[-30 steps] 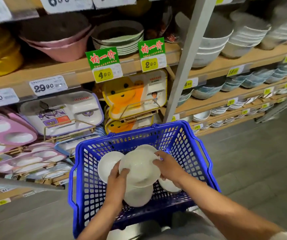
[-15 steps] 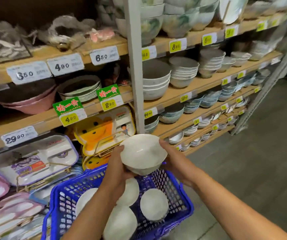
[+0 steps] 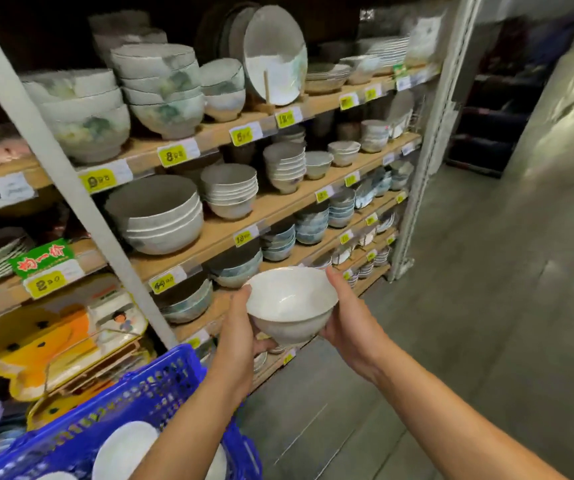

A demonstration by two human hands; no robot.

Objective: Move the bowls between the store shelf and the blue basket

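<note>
Lifted away from the blue basket (image 3: 161,386), the white bowl (image 3: 290,303) now sits before the lower shelf's (image 3: 209,317) front edge. The left hand (image 3: 240,327) and right hand (image 3: 351,323) cup it, fingers (image 3: 331,277) curled round its sides. Risk: the rim strikes the stacked bowls (image 3: 237,268) and chips.

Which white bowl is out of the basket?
The bowl held between the left hand and right hand, before the shelf; the other bowls lie in the blue basket.
</note>
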